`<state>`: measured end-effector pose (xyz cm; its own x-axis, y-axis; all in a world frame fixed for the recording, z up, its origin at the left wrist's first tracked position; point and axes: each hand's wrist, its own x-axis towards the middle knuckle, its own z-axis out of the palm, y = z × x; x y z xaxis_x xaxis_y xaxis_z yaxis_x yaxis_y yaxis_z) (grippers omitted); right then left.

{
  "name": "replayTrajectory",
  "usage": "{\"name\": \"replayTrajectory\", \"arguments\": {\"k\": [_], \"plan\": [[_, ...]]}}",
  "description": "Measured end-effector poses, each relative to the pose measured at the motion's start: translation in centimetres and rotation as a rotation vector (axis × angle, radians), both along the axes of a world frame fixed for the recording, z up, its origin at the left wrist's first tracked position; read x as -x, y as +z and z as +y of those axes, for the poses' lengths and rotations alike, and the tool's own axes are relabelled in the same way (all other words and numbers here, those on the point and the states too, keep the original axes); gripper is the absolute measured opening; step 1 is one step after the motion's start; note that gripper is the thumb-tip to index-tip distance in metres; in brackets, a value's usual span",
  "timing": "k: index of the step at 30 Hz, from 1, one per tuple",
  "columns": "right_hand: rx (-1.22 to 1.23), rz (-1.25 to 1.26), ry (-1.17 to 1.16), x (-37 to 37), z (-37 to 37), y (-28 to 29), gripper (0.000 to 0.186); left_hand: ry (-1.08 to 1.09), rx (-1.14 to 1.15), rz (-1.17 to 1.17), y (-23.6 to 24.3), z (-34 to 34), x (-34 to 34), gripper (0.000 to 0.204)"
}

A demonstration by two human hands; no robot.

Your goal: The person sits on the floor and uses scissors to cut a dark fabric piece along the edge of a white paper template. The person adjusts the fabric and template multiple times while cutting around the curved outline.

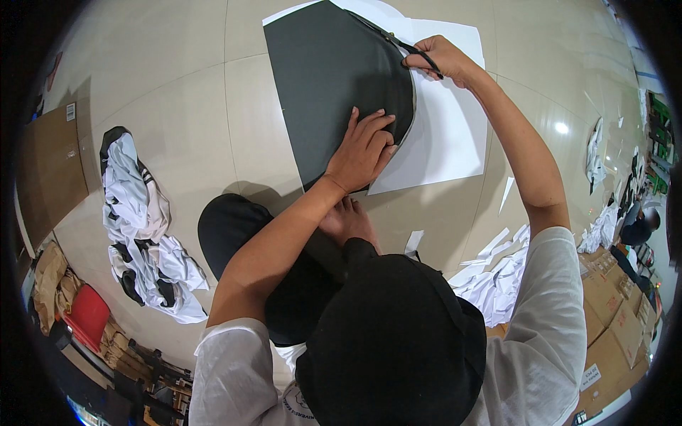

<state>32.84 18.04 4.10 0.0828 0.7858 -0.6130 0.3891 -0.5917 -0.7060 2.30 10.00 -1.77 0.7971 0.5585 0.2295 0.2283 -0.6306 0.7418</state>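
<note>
A dark grey sheet (320,85) with a curved right edge lies on the floor over a larger white sheet (451,135). My left hand (364,148) rests on the grey sheet near its lower right part, fingers spread and pressing it down. At the upper right, my right hand (442,58) grips the handles of a pair of black scissors (391,37). Their blades point up and left along the grey sheet's curved edge. How far apart the blades are is hard to see. My bare foot (349,226) is just below the sheets.
White and black cloth pieces (131,206) lie in a heap on the tiled floor at left. White offcuts (501,273) are scattered at lower right. Cardboard boxes (611,305) stand at right, with a large brown carton (53,163) far left. Another person (639,226) is at the far right.
</note>
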Motion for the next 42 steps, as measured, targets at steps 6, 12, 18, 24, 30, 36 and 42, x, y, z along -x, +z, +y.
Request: {"name": "replayTrajectory", "arguments": {"k": [6,12,18,24,30,36,42], "plan": [[0.004,0.008,-0.018,0.4,0.2,-0.2,0.032,-0.004,0.001,0.003,0.2,0.0,0.0,0.015],[-0.008,0.001,0.007,0.8,0.8,-0.4,0.035,-0.001,0.006,0.004,0.2,0.0,0.1,0.015],[-0.016,-0.006,0.008,0.7,0.9,-0.9,0.034,0.002,0.003,0.004,0.2,0.0,0.0,0.015],[-0.025,0.058,-0.018,1.0,0.6,-0.9,0.033,0.000,0.003,0.007,0.2,0.1,0.0,0.015],[-0.020,0.029,-0.016,1.2,0.6,-1.0,0.034,-0.007,0.004,0.016,0.2,0.1,0.0,0.015],[-0.023,0.003,-0.011,1.5,1.1,-1.0,0.036,-0.013,0.008,0.018,0.3,0.1,0.1,0.017],[-0.031,0.019,-0.027,1.8,1.5,-1.4,0.037,-0.015,0.017,0.019,0.4,0.2,0.1,0.017]]}}
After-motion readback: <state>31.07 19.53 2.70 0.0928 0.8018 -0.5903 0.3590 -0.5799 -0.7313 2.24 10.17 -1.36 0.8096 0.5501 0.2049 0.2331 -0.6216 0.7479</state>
